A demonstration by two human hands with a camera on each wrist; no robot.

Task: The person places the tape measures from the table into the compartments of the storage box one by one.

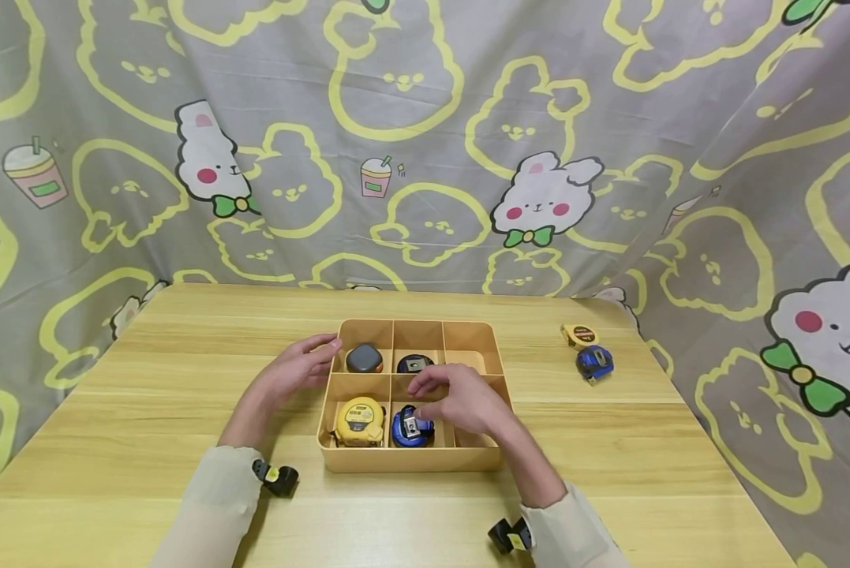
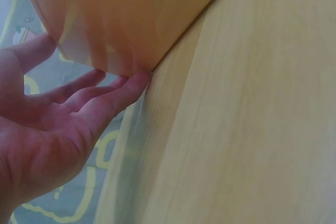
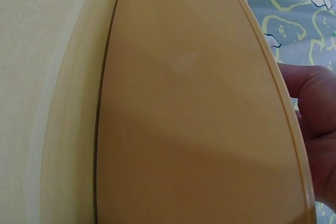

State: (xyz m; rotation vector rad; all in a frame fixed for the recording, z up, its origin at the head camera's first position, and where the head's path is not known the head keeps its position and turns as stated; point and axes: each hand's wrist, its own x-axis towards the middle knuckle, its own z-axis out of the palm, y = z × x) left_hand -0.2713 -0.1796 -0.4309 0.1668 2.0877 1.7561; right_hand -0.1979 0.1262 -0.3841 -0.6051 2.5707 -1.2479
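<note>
Your left hand [image 1: 300, 369], fingers extended, touches the divided box [image 1: 413, 460], likely steadying it. Your right hand [image 1: 467, 401], thumb and fingers parted, is over the blue tape measure [image 1: 409, 433] in the front-middle compartment; contact unclear.

I have the left fingers [image 1: 325, 350] touching the divided tray [image 1: 425, 461], a dark grey item [image 1: 362, 359] just beside them. I see the right fingers [image 1: 432, 375] over a blue tape measure [image 1: 410, 431], contact unclear, a yellow tape measure [image 1: 360, 416] to their left. Well right of them, another blue tape [image 1: 595, 362] lies by a small yellow tape [image 1: 578, 335] on the counter [image 1: 645, 457].
</note>
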